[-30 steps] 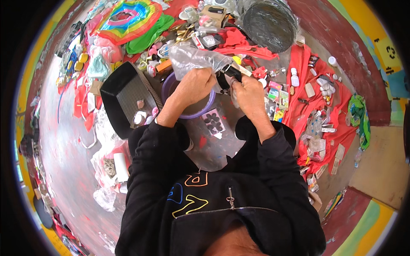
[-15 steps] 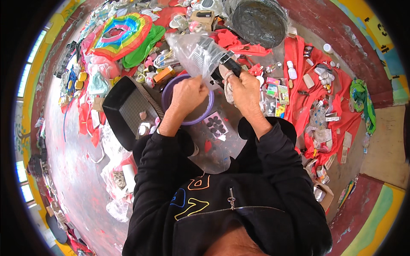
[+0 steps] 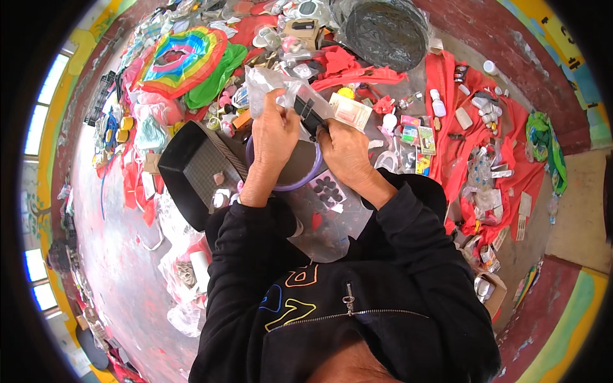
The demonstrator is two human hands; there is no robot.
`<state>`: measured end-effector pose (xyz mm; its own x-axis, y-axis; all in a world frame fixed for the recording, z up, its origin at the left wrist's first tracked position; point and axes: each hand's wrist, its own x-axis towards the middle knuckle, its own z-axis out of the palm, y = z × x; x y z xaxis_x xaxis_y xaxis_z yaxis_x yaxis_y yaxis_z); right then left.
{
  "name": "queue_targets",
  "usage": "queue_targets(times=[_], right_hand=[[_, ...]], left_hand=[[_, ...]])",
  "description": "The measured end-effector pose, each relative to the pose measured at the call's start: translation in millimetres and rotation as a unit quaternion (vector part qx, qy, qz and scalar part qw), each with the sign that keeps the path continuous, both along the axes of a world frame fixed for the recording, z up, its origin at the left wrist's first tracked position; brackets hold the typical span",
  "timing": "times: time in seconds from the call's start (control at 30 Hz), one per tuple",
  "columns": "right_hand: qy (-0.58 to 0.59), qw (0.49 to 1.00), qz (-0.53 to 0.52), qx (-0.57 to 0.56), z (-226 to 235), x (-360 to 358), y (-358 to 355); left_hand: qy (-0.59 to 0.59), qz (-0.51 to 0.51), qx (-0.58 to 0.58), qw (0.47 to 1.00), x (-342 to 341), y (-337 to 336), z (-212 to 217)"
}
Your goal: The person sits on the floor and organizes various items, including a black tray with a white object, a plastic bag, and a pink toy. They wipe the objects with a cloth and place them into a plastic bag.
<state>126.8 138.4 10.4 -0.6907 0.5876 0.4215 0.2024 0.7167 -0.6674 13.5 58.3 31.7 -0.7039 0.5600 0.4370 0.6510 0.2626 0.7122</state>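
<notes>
My left hand grips a clear plastic bag held up in front of me, thumb and fingers pinching its edge. My right hand pinches a small black flat piece at the bag's mouth. Both hands hover above a purple-rimmed round bowl. A clear sheet with dark oval pieces lies just below the hands, by my black sleeves.
A black rectangular basket stands left of the bowl. A rainbow-coloured ring and green cloth lie at the upper left. A dark round pan in plastic sits at the top. Red cloth covered with small packets spreads to the right.
The bag has been lifted higher and my left hand has slid up along its edge. My right hand has brought the black piece closer to the bag's mouth.
</notes>
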Motion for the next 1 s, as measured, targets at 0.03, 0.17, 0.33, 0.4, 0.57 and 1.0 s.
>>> queue_targets(times=[0.03, 0.17, 0.33, 0.4, 0.57, 1.0], right_hand=[[-0.004, 1.0, 0.001, 0.007, 0, 0, 0], [-0.039, 0.998, 0.0, 0.041, -3, -1, 2], [-0.004, 0.999, -0.024, -0.022, -5, -3, 6], [0.008, 0.997, -0.038, -0.071, -1, -3, 8], [0.073, 0.98, -0.042, -0.18, 9, 3, 20], [0.075, 0.982, 0.009, -0.174, 7, 0, 9]], left_hand=[[0.022, -0.012, -0.007, 1.0, -1, -1, -1], [0.178, -0.058, 0.005, 0.982, 1, -1, -2], [0.295, -0.052, -0.019, 0.954, 26, 0, -2], [0.26, -0.038, -0.044, 0.964, 37, -6, -4], [0.142, -0.008, -0.012, 0.99, 41, -1, -15], [0.149, -0.026, 0.012, 0.988, 30, -8, 16]])
